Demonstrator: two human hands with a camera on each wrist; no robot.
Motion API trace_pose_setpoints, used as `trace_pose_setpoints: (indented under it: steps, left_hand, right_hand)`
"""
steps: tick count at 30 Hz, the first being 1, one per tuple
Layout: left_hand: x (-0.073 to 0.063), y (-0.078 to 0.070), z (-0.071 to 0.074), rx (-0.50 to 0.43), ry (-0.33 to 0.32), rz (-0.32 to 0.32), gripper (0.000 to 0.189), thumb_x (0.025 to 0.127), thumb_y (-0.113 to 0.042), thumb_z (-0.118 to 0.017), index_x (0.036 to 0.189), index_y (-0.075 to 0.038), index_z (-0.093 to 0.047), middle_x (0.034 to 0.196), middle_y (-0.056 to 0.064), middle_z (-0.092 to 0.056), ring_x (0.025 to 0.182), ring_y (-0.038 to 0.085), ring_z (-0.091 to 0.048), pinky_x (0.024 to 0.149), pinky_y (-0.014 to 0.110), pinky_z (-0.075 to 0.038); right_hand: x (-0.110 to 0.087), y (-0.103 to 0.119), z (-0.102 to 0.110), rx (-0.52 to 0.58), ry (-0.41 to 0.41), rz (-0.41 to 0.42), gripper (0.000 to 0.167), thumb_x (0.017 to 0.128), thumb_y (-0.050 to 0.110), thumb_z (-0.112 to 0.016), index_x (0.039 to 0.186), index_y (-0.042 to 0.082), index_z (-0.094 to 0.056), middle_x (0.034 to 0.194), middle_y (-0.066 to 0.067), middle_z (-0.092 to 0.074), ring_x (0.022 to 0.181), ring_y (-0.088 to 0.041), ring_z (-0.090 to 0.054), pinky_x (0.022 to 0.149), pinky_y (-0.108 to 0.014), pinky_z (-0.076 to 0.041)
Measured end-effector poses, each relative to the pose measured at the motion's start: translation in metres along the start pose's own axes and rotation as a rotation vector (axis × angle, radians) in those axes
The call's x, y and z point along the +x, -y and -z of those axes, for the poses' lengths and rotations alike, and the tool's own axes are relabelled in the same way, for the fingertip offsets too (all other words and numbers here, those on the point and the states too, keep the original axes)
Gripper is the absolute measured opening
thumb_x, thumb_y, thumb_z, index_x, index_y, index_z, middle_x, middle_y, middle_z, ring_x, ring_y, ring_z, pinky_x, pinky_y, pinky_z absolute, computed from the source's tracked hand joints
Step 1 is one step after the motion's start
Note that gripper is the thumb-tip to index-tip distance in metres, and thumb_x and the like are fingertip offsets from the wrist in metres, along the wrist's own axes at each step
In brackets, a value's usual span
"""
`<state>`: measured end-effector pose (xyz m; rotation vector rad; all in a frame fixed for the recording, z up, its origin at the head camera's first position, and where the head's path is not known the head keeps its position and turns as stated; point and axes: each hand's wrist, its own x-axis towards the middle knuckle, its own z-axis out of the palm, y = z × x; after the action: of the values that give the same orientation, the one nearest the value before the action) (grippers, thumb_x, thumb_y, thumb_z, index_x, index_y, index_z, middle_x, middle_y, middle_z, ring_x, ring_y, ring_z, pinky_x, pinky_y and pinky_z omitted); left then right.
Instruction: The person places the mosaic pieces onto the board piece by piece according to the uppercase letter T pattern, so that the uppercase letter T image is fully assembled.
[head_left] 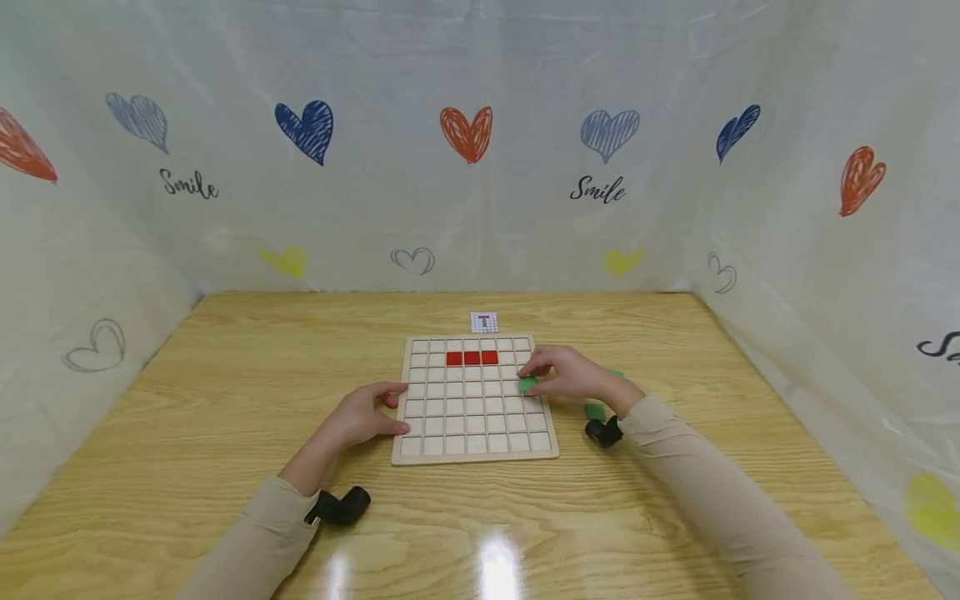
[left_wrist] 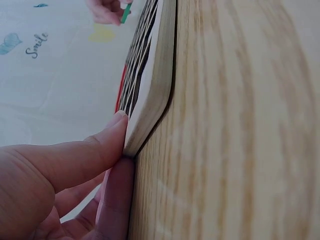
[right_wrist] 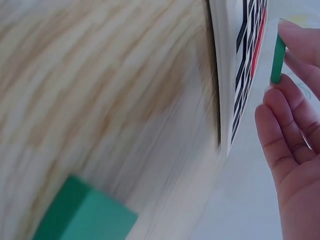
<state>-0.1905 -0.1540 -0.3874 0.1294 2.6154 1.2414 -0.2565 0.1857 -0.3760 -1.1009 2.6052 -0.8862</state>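
In the head view, the board [head_left: 476,458] lies square to the person on the surface [head_left: 225,417], probably so both hands reach it easily; the left hand [head_left: 365,414] touches its left edge with thumb and fingers, loosely bent and not closed round it, likely to keep it from sliding. The right hand [head_left: 572,372] pinches a green tile [head_left: 528,385] over the board's right part, hiding some of that edge. Three red tiles [head_left: 472,358] sit side by side in the second row from the far edge. Just beyond that edge is a small card [head_left: 483,322] with a T-like figure, perhaps put there to be glanced at. Right of the board, two loose tiles [head_left: 595,412], also green, lie within the right hand's reach, the farther one partly hidden by the arm. In the left wrist view, the thumb [left_wrist: 107,140] presses on the rim near a corner, which leaves the squares uncovered. In the right wrist view, the green tile shows edge-on between thumb and fingertips, raised off the board; gripping it by opposite edges seems to leave its underside free. One loose tile is on the surface, close to the camera.
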Motion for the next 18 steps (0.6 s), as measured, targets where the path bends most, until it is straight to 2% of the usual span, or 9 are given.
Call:
trace_pose_setpoints:
  steps: [9, 18]
  left_hand:
    - [0.002, 0.001, -0.001, -0.005, 0.001, 0.007, 0.063, 0.072, -0.011, -0.080, 0.128, -0.002, -0.054, 0.101, 0.010, -0.053, 0.093, 0.026, -0.046, 0.081, 0.038, -0.035]
    - [0.002, 0.003, 0.000, 0.003, 0.003, -0.019, 0.063, 0.072, -0.012, -0.081, 0.128, -0.001, -0.054, 0.100, 0.010, -0.054, 0.090, 0.026, -0.046, 0.080, 0.037, -0.036]
  right_hand:
    - [0.010, 0.005, -0.003, 0.008, -0.008, 0.020, 0.023, 0.081, 0.011, -0.073, 0.103, 0.004, -0.070, 0.095, 0.002, -0.059, 0.086, -0.018, -0.054, 0.078, -0.032, -0.045]
    - [0.024, 0.008, -0.007, 0.019, -0.005, 0.032, 0.025, 0.081, 0.013, -0.073, 0.104, 0.004, -0.070, 0.093, 0.002, -0.057, 0.087, -0.013, -0.053, 0.080, -0.030, -0.045]
